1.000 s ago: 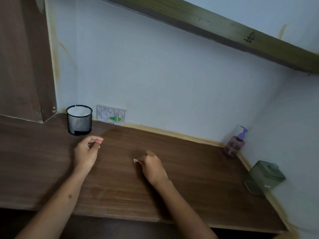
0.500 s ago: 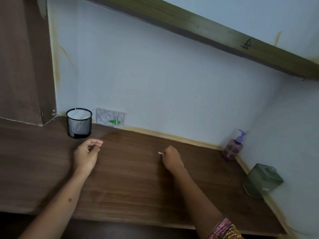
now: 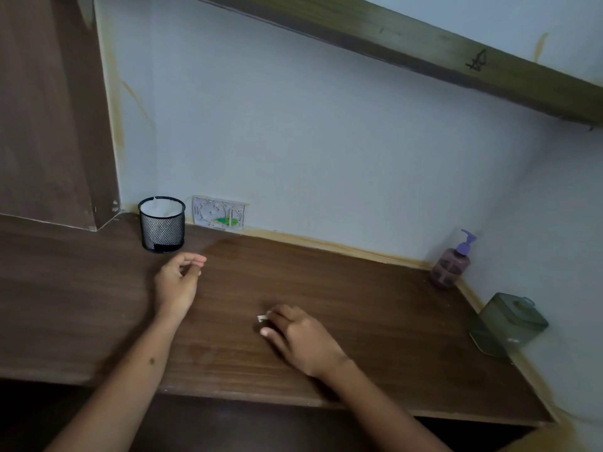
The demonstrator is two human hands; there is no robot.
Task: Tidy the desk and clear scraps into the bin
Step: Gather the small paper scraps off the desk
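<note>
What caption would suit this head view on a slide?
Right hand pinches a white scrap on the desk, left hand curled near the mesh bin.

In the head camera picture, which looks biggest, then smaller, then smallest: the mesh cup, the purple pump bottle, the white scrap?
1. mesh cup
2. purple pump bottle, though it stands farther away
3. white scrap

I see bench [image 3: 375, 305] mid wide open btwn hands. Mesh bin [image 3: 162, 225] blocks back-left; pump bottle [image 3: 452, 261] & green box [image 3: 509, 324] crowd right wall. Shelf [image 3: 424, 50] overhead.
</note>
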